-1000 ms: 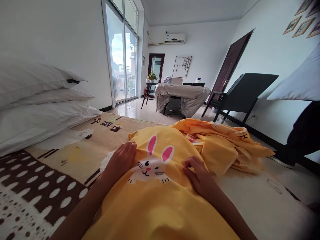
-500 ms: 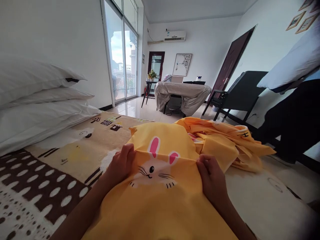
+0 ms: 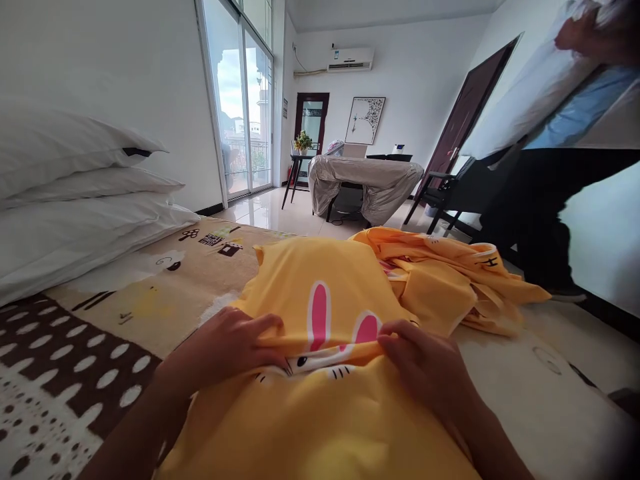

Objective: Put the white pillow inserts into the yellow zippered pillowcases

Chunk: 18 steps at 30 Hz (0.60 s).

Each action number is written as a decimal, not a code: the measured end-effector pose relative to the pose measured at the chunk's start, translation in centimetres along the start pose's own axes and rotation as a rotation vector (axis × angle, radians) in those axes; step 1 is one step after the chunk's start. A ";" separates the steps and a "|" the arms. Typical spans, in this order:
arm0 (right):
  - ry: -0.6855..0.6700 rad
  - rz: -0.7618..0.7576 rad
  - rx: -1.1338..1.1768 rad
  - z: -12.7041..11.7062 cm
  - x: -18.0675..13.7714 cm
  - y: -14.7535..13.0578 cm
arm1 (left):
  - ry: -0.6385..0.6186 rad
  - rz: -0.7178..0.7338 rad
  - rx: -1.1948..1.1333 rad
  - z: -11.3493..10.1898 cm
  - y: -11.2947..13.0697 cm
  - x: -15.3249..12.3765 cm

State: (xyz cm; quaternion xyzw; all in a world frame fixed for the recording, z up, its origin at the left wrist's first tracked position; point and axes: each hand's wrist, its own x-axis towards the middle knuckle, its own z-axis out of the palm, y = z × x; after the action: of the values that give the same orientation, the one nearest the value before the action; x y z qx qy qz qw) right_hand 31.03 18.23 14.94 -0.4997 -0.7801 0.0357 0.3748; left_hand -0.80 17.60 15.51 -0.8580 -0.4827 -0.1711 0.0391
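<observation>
A yellow pillowcase with a pink-eared rabbit print lies over a pillow on the bed in front of me. My left hand pinches a fold of that cloth at the left of the rabbit's face. At the right of the face my right hand grips the same fold. The cloth is bunched between both hands, so only the rabbit's eye and whiskers show below the ears. Both hands are closed on the fabric.
Three white pillows are stacked at the left. More crumpled yellow cloth lies beyond my right hand. The bed cover is brown and beige. A person in dark trousers carries a white pillow at the right. A black chair and a covered table stand behind.
Both hands have drawn the pillowcase cloth toward me and gathered it, folding over the rabbit's face. The person at the right has stepped further in with the white pillow lifted higher.
</observation>
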 end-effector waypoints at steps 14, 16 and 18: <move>-0.650 0.100 0.061 -0.2 0.4 0.5 | -0.191 0.063 -0.143 -1.0 2.0 -0.8; -0.631 0.100 0.121 -1.4 -0.1 0.3 | -0.113 0.087 -0.227 -1.7 1.8 -1.5; -0.613 0.079 0.155 -1.2 -0.1 0.4 | -0.107 0.052 -0.286 -1.7 1.6 -1.2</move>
State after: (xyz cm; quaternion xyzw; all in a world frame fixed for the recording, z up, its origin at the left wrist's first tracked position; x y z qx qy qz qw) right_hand 32.11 17.95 15.59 -0.4653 -0.8317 0.2586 0.1577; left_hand -0.47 15.38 16.85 -0.8750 -0.4323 -0.1910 -0.1048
